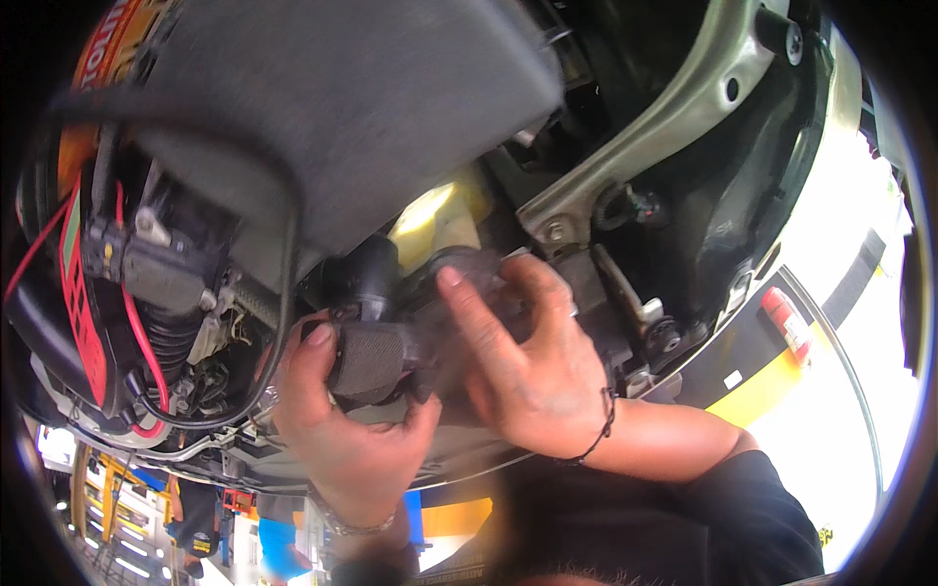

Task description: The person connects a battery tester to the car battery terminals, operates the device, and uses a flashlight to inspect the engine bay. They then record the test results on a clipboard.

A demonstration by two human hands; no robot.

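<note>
My left hand (357, 454) is closed around a black textured cylindrical part (368, 363), thumb on one side and fingers on the other. A black elbow-shaped pipe (366, 275) rises just beyond it. My right hand (542, 376) bends over a dark, blurred piece (449, 327) beside that part, index finger stretched along its top and the other fingers curled at its right. Whether the two pieces are joined I cannot tell. Right beyond the index fingertip stands a yellowish translucent reservoir (435, 215), brightly lit.
A large dark grey cover (362, 107) overhangs the engine bay. At the left run a black cable loop (291, 293) and a red cable (140, 337). A metal bracket (664, 122) crosses the right. A red cylindrical can (785, 317) lies farther right; a person (195, 518) shows at lower left.
</note>
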